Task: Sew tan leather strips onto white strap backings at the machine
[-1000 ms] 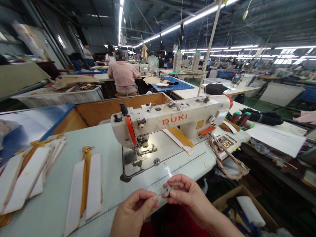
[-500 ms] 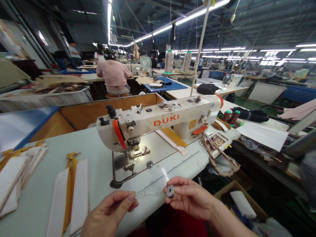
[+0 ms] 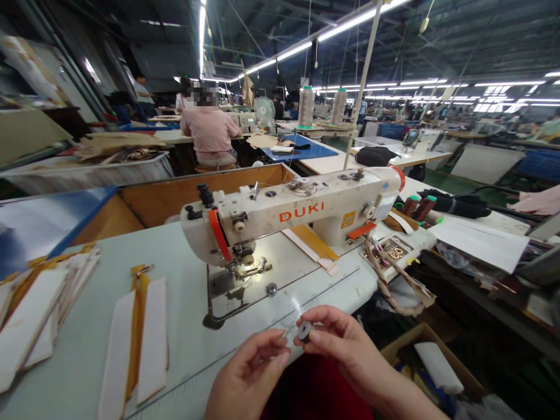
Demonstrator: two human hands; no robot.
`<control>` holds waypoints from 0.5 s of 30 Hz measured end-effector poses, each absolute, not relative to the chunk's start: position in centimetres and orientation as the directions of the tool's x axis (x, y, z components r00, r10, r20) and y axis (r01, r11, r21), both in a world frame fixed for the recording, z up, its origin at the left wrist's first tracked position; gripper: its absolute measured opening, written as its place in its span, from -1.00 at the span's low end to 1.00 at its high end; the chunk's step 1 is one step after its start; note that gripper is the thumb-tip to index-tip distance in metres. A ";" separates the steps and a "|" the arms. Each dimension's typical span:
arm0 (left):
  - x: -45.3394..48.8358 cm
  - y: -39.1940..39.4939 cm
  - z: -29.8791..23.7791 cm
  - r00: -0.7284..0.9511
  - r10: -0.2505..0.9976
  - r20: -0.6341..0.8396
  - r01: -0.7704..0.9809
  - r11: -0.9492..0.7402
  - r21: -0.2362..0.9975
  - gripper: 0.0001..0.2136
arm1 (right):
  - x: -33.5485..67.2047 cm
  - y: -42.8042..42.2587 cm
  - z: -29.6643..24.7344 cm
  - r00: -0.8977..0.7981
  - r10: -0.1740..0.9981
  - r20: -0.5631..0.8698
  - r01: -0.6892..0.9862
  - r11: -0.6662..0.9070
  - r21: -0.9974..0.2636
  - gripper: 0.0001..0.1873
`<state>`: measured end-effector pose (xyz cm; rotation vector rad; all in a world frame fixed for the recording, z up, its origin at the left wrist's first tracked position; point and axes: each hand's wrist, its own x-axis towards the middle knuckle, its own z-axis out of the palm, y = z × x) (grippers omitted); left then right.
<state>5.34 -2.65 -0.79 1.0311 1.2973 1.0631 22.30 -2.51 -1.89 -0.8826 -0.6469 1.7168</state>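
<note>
My right hand (image 3: 339, 341) pinches a small metal bobbin (image 3: 304, 331) between thumb and fingertips, just off the front edge of the sewing table. Close to its left, my left hand (image 3: 251, 373) has thumb and fingertips together on a thin, pale thread (image 3: 289, 333), faint between the two hands. A white sewing machine (image 3: 258, 219) marked DUKI stands behind them, its needle area lit. Another small, round metal piece (image 3: 272, 289) lies at the front of the machine's bed plate.
On the left of the table (image 3: 188, 350) lie white and mustard strips (image 3: 151, 338) and a stack of similar pieces (image 3: 35, 315). A tray of small parts (image 3: 396, 252) sits right of the machine. Below it is a cardboard box (image 3: 464, 364). A co-worker in pink (image 3: 212, 131) sits ahead.
My left hand has moved right, close to my right hand, and the thread span between them has shortened. The bobbin has tilted slightly. The whole view has shifted a little.
</note>
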 end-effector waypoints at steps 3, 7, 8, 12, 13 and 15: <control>6.1 -2.4 -0.9 0.081 0.997 -0.002 0.090 -0.006 0.996 -0.87 | 21.7 -2.6 -1.6 -0.149 0.948 -0.282 -0.558 -0.316 -0.768 -0.60; 6.2 -1.7 -0.9 0.087 0.983 0.163 0.243 -0.179 0.953 -0.94 | 21.0 -2.6 -1.4 -0.121 0.925 -0.359 -0.616 -0.354 -0.703 -0.55; 6.2 -1.6 -0.9 0.084 0.982 0.168 0.262 -0.184 0.947 -0.93 | 20.9 -2.6 -1.4 -0.121 0.916 -0.382 -0.625 -0.369 -0.688 -0.54; 6.0 -1.5 -0.9 0.114 0.987 0.109 0.270 -0.137 0.953 -0.90 | 20.4 -2.7 -1.7 -0.131 0.894 -0.428 -0.620 -0.411 -0.669 -0.53; 6.0 -1.4 -0.8 0.115 0.989 0.089 0.267 -0.117 0.957 -0.89 | 20.3 -2.7 -1.8 -0.127 0.894 -0.429 -0.617 -0.410 -0.672 -0.52; 6.0 -1.4 -0.7 0.102 0.993 0.065 0.269 -0.090 0.959 -0.89 | 20.1 -2.6 -1.9 -0.109 0.898 -0.427 -0.612 -0.399 -0.682 -0.52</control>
